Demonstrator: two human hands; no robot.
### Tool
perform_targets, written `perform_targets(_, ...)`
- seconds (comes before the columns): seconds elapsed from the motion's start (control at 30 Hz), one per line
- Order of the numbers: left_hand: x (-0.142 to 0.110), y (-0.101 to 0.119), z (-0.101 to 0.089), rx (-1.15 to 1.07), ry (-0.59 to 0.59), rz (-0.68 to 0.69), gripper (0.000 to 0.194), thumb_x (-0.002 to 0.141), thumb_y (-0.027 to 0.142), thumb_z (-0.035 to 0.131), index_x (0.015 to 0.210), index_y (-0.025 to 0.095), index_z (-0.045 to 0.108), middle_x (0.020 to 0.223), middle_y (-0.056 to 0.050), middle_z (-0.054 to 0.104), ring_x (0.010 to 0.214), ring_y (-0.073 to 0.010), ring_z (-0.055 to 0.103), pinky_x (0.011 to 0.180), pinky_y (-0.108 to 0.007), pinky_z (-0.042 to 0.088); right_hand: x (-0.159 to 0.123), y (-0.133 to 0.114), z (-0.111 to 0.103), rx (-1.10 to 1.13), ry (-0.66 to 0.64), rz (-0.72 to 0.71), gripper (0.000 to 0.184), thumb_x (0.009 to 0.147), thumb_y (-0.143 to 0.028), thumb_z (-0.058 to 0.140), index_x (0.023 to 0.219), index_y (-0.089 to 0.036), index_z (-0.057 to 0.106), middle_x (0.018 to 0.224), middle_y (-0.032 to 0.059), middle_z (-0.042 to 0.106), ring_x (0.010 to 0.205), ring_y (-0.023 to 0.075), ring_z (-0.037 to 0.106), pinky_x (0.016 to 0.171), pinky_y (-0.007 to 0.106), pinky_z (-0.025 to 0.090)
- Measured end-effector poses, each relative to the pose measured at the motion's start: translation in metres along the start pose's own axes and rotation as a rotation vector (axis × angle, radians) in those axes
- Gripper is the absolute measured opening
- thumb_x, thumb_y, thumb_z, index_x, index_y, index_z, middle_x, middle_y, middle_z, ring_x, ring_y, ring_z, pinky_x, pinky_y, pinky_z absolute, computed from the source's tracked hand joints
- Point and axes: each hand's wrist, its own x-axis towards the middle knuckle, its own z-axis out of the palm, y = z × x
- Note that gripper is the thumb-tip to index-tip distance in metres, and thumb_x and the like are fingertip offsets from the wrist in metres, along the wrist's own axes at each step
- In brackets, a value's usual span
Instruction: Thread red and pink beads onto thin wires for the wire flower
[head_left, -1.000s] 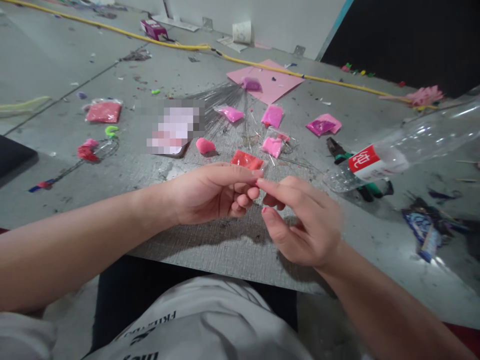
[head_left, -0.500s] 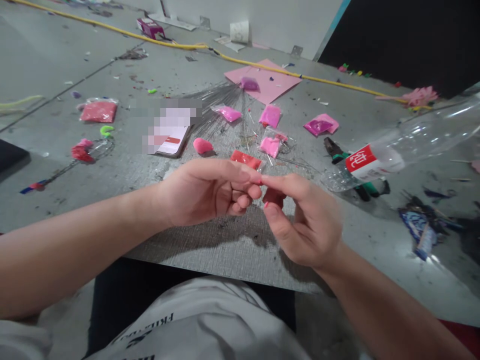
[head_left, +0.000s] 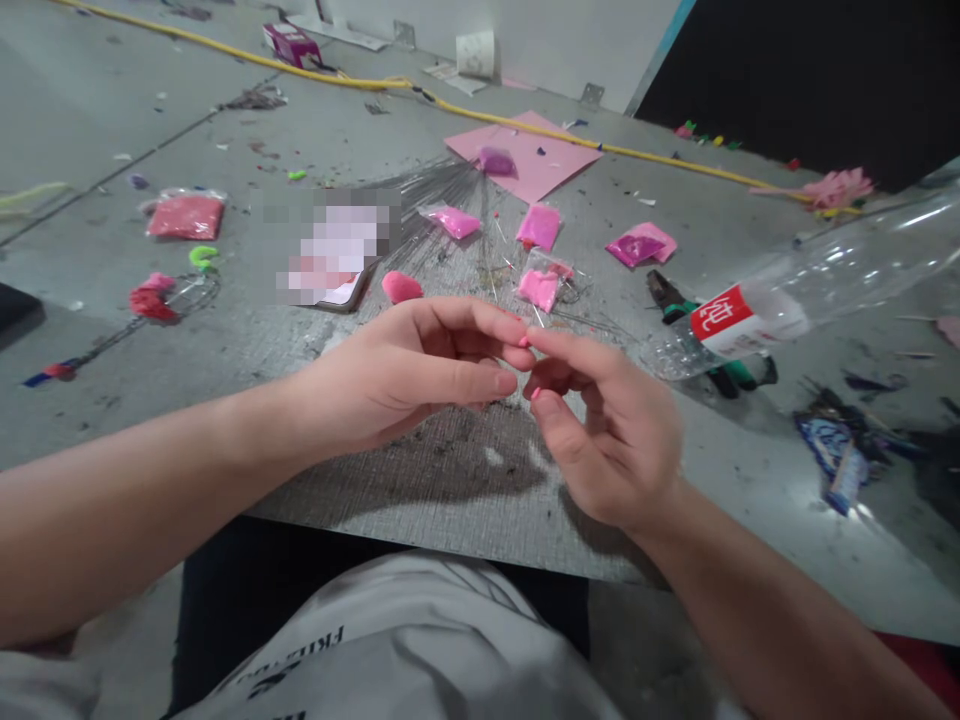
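My left hand (head_left: 420, 370) is raised over the table, fingers curved and thumb apart from the index finger. Its fingertips meet the index fingertip of my right hand (head_left: 615, 420), and a tiny bit of pink clay (head_left: 524, 342) shows at that contact. Another pink speck sits at the tip of my right thumb, which is spread from the index finger. Behind my left hand lies a rounded lump of pink clay (head_left: 402, 287). Beyond the fingers is a packet of pink clay (head_left: 538, 290).
A phone (head_left: 341, 250), partly blurred out, lies left of centre. Thin wires (head_left: 427, 190) fan out near a pink sheet (head_left: 529, 150). On the right, a plastic bottle (head_left: 772, 320) rests over green-handled pliers (head_left: 675, 300). A yellow cable (head_left: 510, 128) crosses the back.
My left thumb has come away from its index finger and dropped lower. The left fingers have lifted and straightened, covering the red packet. My right hand has barely moved.
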Motion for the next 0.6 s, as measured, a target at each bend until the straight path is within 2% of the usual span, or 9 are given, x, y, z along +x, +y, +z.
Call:
perform_targets(0.13, 0.0008, -0.002, 0.0009, 0.026, 0.018, 0.041, 0.019, 0.08, 0.006, 0.08, 0.094, 0.018, 0.077, 0.09, 0.0, 0.075, 0.078, -0.0101, 0.072, 0.07, -0.02, 0.059, 0.0003, -0.0006, -0.0011, -0.024, -0.021, -0.008, 0.043, 0.094, -0.015, 0.063, 0.135, -0.022, 0.065, 0.102, 0.0029, 0.077, 0.078, 0.0146, 0.068, 0.068, 0.031, 0.057)
perform_targets(0.33, 0.0002, -0.0015, -0.0003, 0.236, 0.031, 0.174, 0.012, 0.085, 0.008, 0.076, 0.092, 0.017, 0.073, 0.09, -0.003, 0.077, 0.086, -0.0167, 0.077, 0.078, -0.028, 0.064, -0.0004, -0.004, -0.0011, -0.045, -0.046, -0.015, 0.042, 0.093, -0.013, 0.063, 0.135, -0.017, 0.066, 0.089, 0.0017, 0.071, 0.076, 0.0139, 0.066, 0.068, 0.029, 0.055)
perform_targets(0.47, -0.0007, 0.0013, -0.0009, 0.386, 0.014, 0.284, 0.013, 0.085, 0.011, 0.077, 0.094, 0.018, 0.072, 0.091, -0.004, 0.078, 0.085, -0.0174, 0.077, 0.076, -0.027, 0.064, -0.0011, -0.0065, -0.0004, 0.001, -0.039, -0.016, 0.044, 0.092, -0.012, 0.063, 0.135, -0.015, 0.066, 0.089, 0.0025, 0.071, 0.075, 0.0141, 0.066, 0.068, 0.03, 0.055)
perform_targets(0.6, -0.0006, 0.0035, -0.001, 0.407, 0.02, 0.319, 0.011, 0.085, 0.011, 0.077, 0.092, 0.018, 0.072, 0.087, -0.001, 0.077, 0.079, -0.014, 0.075, 0.07, -0.022, 0.062, -0.0013, -0.0072, -0.0005, 0.024, -0.05, -0.014, 0.045, 0.092, -0.013, 0.062, 0.137, -0.016, 0.065, 0.089, 0.0026, 0.071, 0.076, 0.0147, 0.066, 0.068, 0.031, 0.055)
